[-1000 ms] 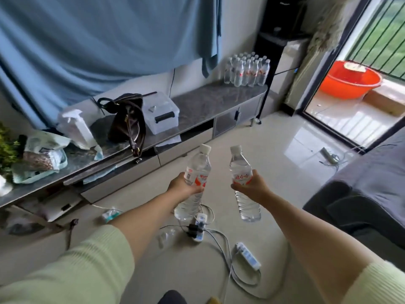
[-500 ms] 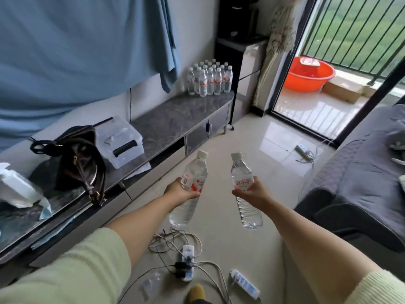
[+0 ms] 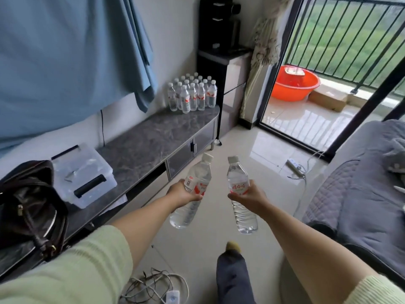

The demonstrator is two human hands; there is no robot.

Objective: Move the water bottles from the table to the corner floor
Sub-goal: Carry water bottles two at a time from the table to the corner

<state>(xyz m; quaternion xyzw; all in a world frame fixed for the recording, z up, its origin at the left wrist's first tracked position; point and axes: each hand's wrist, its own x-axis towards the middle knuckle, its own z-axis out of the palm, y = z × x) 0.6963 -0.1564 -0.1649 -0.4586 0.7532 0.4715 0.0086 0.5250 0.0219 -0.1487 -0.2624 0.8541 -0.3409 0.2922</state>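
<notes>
My left hand (image 3: 180, 193) grips a clear water bottle (image 3: 192, 189) with a red and white label round its middle, cap tilted up and right. A second clear bottle (image 3: 240, 194) with a white cap is gripped at the label by my right hand (image 3: 249, 196). Both bottles hang in the air above the pale tiled floor (image 3: 258, 154). Several more water bottles (image 3: 192, 95) stand packed together at the far end of the grey marble TV table (image 3: 151, 139), against the wall.
A clear plastic box (image 3: 84, 172) and a dark handbag (image 3: 30, 207) sit on the near part of the table. A grey sofa (image 3: 359, 189) lies to the right. Cables and a power strip (image 3: 157, 288) lie on the floor near my foot. A black cabinet (image 3: 221, 69) and an orange basin (image 3: 294, 82) are ahead.
I have walked forward along the table with both bottles held in front of me; the bottle group and the balcony door have come closer, and the floor cables have slipped behind.
</notes>
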